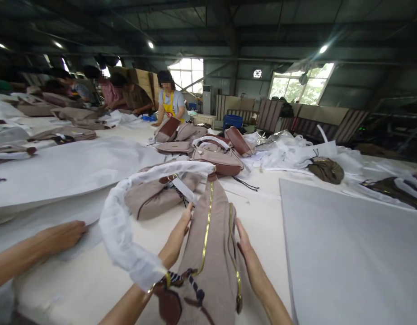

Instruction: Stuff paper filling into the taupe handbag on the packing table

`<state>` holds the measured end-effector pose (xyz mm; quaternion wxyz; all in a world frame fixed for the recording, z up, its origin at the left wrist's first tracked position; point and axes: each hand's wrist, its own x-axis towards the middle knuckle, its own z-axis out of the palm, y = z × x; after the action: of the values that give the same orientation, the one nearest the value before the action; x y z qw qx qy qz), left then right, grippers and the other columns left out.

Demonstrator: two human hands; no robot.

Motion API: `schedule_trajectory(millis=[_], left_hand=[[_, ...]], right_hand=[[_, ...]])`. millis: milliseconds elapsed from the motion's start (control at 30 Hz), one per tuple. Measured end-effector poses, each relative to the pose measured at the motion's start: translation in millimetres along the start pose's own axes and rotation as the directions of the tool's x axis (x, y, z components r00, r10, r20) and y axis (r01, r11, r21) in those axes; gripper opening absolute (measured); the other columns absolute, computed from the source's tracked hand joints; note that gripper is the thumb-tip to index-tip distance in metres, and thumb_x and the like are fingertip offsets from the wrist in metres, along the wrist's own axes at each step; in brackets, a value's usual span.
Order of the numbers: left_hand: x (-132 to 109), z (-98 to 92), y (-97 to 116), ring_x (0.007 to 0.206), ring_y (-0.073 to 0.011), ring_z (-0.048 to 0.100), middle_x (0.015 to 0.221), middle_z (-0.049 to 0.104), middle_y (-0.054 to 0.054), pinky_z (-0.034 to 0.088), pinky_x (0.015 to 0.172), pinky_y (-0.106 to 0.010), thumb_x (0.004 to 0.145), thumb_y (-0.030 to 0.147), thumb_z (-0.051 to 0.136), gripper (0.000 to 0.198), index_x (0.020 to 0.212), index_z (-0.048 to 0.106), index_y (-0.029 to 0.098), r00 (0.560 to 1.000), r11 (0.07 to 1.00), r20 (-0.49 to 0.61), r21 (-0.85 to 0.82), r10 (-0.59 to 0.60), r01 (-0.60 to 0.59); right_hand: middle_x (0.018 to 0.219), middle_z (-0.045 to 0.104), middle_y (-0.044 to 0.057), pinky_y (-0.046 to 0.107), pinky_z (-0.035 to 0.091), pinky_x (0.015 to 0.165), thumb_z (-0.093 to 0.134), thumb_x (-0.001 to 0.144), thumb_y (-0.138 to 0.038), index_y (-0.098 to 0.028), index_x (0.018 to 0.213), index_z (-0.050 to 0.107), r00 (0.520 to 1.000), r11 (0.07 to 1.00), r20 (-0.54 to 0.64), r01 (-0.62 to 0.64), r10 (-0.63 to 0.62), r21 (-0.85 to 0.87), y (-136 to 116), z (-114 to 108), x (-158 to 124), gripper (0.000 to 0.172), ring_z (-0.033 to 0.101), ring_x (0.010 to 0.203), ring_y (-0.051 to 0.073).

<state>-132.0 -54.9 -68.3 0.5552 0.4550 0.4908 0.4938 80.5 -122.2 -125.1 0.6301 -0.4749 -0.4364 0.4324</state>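
Observation:
A taupe handbag with gold zips and brown leather trim stands on its edge on the table in front of me. My left hand presses flat against its left side. My right hand presses against its right side, so the bag is held between both palms. The bag's handle, wrapped in white tissue, loops out to the left over my left forearm. A striped cord and a brown tag hang at the near end.
A co-worker's hand rests on white paper at the left. More taupe bags lie behind. A large grey sheet covers the table's right side. An olive bag lies far right. Several people work at the back.

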Motion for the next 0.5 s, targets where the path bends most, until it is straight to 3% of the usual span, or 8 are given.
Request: schedule_trajectory(millis=[100,233,367,500], left_hand=[[14.6,1.1,7.4,0.156,-0.0286,0.013,0.165,0.026,0.000,0.008,0.127,-0.053,0.094,0.073,0.037,0.075,0.153,0.043,0.026,0.997,0.997,-0.063,0.063,0.046,-0.042],[29.4,14.4,17.9,0.147,-0.0319,0.039,0.152,0.051,-0.007,0.027,0.124,-0.050,0.092,0.069,0.048,0.069,0.139,0.060,0.020,0.992,0.992,0.097,0.091,0.082,-0.091],[40.8,17.4,27.0,0.142,-0.0342,0.044,0.147,0.057,-0.011,0.030,0.120,-0.059,0.096,0.065,0.045,0.063,0.138,0.059,0.020,0.990,0.976,0.062,0.171,0.127,-0.136],[32.7,14.7,27.0,0.129,-0.0360,0.053,0.142,0.057,-0.011,0.041,0.111,-0.059,0.096,0.050,0.059,0.052,0.135,0.058,0.014,0.992,0.947,0.035,0.295,0.123,-0.127]], right_hand=[[0.169,0.013,0.003,0.053,0.008,0.127,0.041,0.090,-0.080,-0.027,0.159,0.027,0.999,0.998,-0.030,-0.043,0.044,0.038,2.1,15.7,20.4,0.088,0.007,0.156,0.027],[0.166,0.024,0.004,0.048,0.011,0.128,0.047,0.086,-0.082,-0.024,0.157,0.035,0.997,0.994,0.080,-0.016,0.007,0.111,4.1,47.3,43.9,0.093,0.019,0.154,0.025],[0.165,0.027,0.004,0.052,0.009,0.127,0.048,0.085,-0.082,-0.025,0.154,0.040,0.998,0.996,0.027,-0.053,0.051,0.077,-8.8,56.3,59.9,0.089,0.017,0.155,0.026],[0.164,0.029,0.002,0.042,0.014,0.127,0.054,0.081,-0.082,-0.025,0.153,0.041,0.994,0.995,0.104,-0.046,0.036,0.091,-23.1,47.9,62.7,0.093,0.022,0.154,0.023]])
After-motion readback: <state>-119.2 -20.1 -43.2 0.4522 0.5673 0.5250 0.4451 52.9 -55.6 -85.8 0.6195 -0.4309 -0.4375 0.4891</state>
